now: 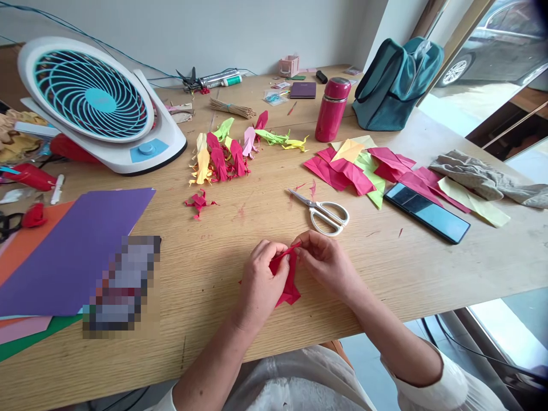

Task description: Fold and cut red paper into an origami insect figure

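Near the table's front edge, both hands hold one piece of folded red paper [290, 285]. My left hand [263, 274] grips its upper left part between thumb and fingers and covers some of it. At its upper right tip, my right hand [323, 260] pinches a thin red point. White-handled scissors [327, 216] lie just beyond my right hand, blades pointing to the back left. A small red folded figure [200, 202] rests farther left. Behind it stands a group of folded paper figures [218, 160] in red, yellow, green and pink.
A white fan [148, 140] stands back left, above purple sheets [81, 245] and a pixelated object [124, 285]. At right are partly folded papers [338, 171], a phone [428, 212], a grey cloth [471, 174], a red flask [332, 111] and a teal bag [385, 91].
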{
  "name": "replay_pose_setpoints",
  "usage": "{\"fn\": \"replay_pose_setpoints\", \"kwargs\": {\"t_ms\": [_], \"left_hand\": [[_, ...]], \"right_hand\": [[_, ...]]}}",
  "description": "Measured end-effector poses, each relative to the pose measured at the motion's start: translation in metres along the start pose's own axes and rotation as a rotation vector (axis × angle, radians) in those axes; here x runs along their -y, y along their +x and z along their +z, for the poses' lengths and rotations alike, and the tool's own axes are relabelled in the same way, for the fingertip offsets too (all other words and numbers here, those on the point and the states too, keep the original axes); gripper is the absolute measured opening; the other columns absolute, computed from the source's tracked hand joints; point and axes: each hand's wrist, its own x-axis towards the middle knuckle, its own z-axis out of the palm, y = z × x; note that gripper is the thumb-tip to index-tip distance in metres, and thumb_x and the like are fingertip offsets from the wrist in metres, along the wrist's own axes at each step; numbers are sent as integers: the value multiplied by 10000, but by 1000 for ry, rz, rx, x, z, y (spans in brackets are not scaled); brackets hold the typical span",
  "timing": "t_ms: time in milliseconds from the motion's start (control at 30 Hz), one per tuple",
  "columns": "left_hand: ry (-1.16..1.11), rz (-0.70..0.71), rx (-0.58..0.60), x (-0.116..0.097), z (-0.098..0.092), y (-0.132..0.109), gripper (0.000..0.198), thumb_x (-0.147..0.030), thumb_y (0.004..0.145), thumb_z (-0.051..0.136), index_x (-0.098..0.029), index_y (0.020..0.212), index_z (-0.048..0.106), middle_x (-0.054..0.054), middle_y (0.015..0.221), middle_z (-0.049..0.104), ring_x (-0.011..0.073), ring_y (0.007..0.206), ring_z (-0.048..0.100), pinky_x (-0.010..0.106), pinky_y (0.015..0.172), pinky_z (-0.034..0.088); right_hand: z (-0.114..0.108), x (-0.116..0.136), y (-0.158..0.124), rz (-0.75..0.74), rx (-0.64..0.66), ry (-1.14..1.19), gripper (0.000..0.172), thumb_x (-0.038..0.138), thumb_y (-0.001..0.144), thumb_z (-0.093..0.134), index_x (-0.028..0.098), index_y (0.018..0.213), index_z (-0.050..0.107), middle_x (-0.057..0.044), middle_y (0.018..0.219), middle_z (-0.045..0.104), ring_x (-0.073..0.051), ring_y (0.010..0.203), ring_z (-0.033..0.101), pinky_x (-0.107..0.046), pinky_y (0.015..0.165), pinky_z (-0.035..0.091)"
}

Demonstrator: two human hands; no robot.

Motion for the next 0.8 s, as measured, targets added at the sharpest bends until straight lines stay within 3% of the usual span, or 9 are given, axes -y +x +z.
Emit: {"fn": "replay_pose_setpoints", "kwargs": {"t_ms": [467, 600, 800], "left_hand": [[158, 99, 4, -5, -4, -3, 159, -77, 933, 532, -214, 963, 606, 20, 892, 639, 176, 860, 614, 296, 775, 465], [181, 97, -5, -6, -5, -1, 92, -147, 963, 552, -213, 910, 589, 16, 869, 636, 176, 838, 603, 299, 763, 457], [242, 99, -42, -6, -4, 1, 145, -91, 916, 557, -213, 837, 562, 21, 844, 620, 189, 826, 591, 306, 746, 452]], "right_hand": [[0, 3, 1, 17, -54, 87, 128, 313, 845, 634, 201, 809, 585, 10, 707, 590, -129, 630, 522, -264, 573, 404], [1, 3, 1, 23, -35, 80, 104, 295, 851, 622, 200, 817, 597, 3, 728, 609, -133, 642, 534, -274, 591, 419], [3, 1, 0, 43, -16, 84, 88, 280, 854, 631, 200, 832, 603, -6, 748, 626, -141, 662, 556, -280, 607, 437]]}}
